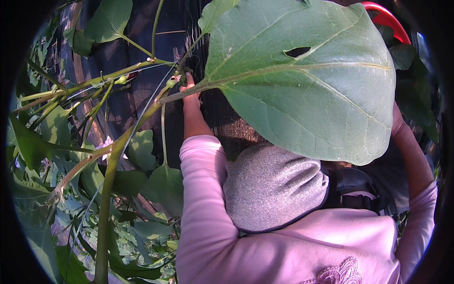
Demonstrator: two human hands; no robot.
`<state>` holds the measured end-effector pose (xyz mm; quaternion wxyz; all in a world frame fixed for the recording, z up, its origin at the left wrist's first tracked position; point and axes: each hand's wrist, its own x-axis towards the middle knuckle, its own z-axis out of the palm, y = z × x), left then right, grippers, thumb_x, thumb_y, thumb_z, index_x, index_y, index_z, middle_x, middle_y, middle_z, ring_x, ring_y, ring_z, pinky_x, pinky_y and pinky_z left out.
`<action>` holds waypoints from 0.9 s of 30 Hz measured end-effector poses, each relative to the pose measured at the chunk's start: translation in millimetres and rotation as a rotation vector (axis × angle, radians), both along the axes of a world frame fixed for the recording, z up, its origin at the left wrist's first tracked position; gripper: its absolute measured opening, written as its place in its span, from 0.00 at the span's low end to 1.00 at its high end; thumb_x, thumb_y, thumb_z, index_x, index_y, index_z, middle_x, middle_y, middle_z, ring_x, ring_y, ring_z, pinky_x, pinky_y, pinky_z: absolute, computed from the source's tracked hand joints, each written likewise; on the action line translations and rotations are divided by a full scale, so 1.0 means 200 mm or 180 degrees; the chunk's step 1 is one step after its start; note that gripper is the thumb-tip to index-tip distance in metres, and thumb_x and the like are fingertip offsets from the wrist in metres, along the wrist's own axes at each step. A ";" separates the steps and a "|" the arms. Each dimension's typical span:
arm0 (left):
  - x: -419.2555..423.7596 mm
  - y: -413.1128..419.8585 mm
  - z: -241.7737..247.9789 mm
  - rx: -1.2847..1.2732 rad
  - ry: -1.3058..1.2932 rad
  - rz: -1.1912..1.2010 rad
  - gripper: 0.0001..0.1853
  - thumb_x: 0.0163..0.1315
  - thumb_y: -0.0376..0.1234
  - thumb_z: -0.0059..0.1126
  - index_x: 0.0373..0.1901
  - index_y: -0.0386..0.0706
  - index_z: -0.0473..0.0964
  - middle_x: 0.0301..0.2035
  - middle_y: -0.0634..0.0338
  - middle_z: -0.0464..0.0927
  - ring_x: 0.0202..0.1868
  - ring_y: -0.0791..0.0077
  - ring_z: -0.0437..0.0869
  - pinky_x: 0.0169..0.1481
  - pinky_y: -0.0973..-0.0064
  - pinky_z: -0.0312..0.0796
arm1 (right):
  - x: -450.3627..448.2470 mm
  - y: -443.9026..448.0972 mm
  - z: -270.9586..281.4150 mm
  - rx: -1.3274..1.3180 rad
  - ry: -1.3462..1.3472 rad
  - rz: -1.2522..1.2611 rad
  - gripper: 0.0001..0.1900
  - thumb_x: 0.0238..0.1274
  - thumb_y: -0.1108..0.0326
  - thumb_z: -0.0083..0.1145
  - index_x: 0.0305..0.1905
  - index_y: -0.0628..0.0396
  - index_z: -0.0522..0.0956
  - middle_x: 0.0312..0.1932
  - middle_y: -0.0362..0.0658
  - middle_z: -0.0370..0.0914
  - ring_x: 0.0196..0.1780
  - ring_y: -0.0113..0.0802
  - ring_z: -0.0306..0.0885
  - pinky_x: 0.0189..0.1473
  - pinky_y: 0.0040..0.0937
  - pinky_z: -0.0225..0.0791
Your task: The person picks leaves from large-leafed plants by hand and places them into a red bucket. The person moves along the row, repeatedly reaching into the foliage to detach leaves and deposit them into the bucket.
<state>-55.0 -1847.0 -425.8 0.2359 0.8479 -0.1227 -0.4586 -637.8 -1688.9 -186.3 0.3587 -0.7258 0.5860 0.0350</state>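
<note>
My left hand [190, 89] reaches in among the stems of an eggplant plant, beside a withered flower [172, 82]. A leaf stalk [184, 93] crosses in front of it, and most of its fingers are hidden, so any grip cannot be made out. At the right, my right hand [397, 120] shows only in part behind a broad eggplant leaf [305, 92] with a hole in it. Whatever that hand holds is out of sight. A thick green stem [113, 163], with a pale string [143, 110] along it, rises left of my left arm.
Black plastic film [142, 28] covers the ground ahead. A curved red plastic rim [388, 19] shows at the upper right. Branches [85, 83], a pale purple flower [106, 142] and dense foliage [149, 229] crowd the left side. Grey fabric [273, 188] covers my lap.
</note>
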 end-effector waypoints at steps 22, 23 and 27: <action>0.06 -0.18 -0.10 0.1784 -0.1723 -0.4173 0.25 0.64 0.53 0.47 0.48 0.46 0.80 0.52 0.50 0.79 0.56 0.50 0.79 0.56 0.58 0.71 | 0.05 0.00 0.06 0.0047 -0.0058 0.0087 0.19 0.43 0.60 0.62 0.42 0.56 0.79 0.39 0.51 0.79 0.42 0.51 0.77 0.47 0.44 0.72; 0.07 -0.17 -0.09 0.1746 -0.1750 -0.4139 0.25 0.64 0.53 0.47 0.48 0.46 0.80 0.52 0.50 0.78 0.56 0.50 0.78 0.56 0.58 0.71 | 0.07 -0.01 0.09 0.0028 0.0055 0.0185 0.19 0.42 0.62 0.61 0.43 0.57 0.77 0.39 0.51 0.78 0.43 0.51 0.76 0.47 0.44 0.71; 0.09 -0.17 -0.07 0.1525 -0.1823 -0.3936 0.26 0.63 0.54 0.47 0.50 0.46 0.79 0.53 0.50 0.78 0.56 0.49 0.78 0.57 0.58 0.70 | 0.16 -0.09 0.17 -0.0120 0.0506 0.0586 0.21 0.41 0.66 0.60 0.45 0.60 0.74 0.41 0.51 0.75 0.44 0.51 0.74 0.47 0.44 0.70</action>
